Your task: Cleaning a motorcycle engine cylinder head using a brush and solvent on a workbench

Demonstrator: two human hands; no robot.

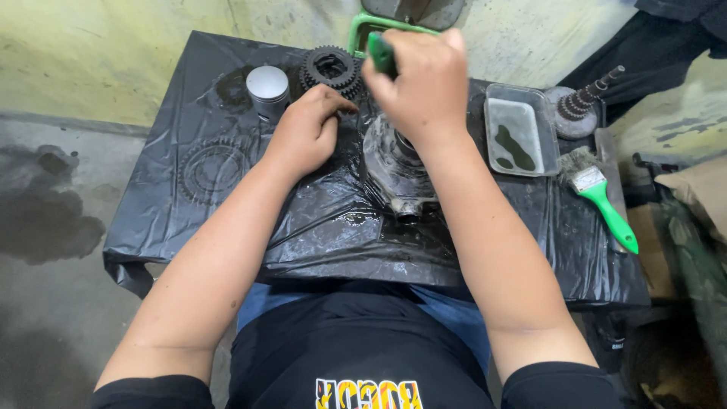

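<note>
- Desk (318, 227) wrapped in glossy black plastic sheet, wet sheen in patches.
- Green handle (381, 53) held in right hand (420, 79).
- Brush (598, 193): bright green handle, white ferrule, grey bristles.
- Tray (521, 130): clear, with dark green liquid smear.
- Piston (268, 89): silver-grey.
- Gear cluster (331, 70): dark grey, nearly black, beside left hand (307, 130).
- Metal housing (395, 170): dull grey, oily shine.
- Floor (53, 227): grey with dark stains.
- Wall (98, 53): pale yellow-green.
</note>
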